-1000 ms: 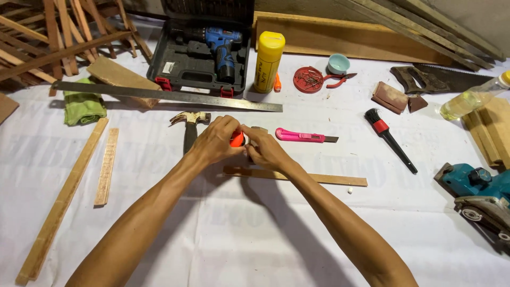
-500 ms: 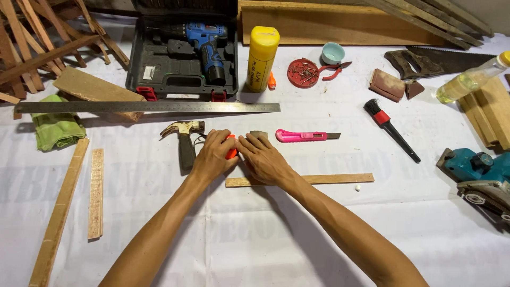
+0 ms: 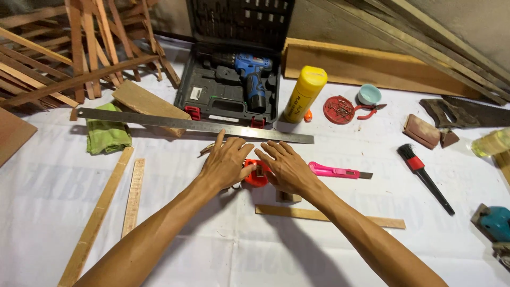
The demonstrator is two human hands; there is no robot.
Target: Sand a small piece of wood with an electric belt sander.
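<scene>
At the centre of the white-covered worktop (image 3: 64, 191), I have my left hand (image 3: 226, 162) and right hand (image 3: 287, 167) spread flat, fingers released, with the small orange tape measure (image 3: 256, 174) pinched lightly between my thumbs. It looks to me like a light, hard, smooth-shelled thing, likely slippery, so best taken across its flat sides. At twelve o'clock stands a tall yellow bottle (image 3: 304, 94) with dark lettering down its side, beside the black drill case (image 3: 228, 90).
</scene>
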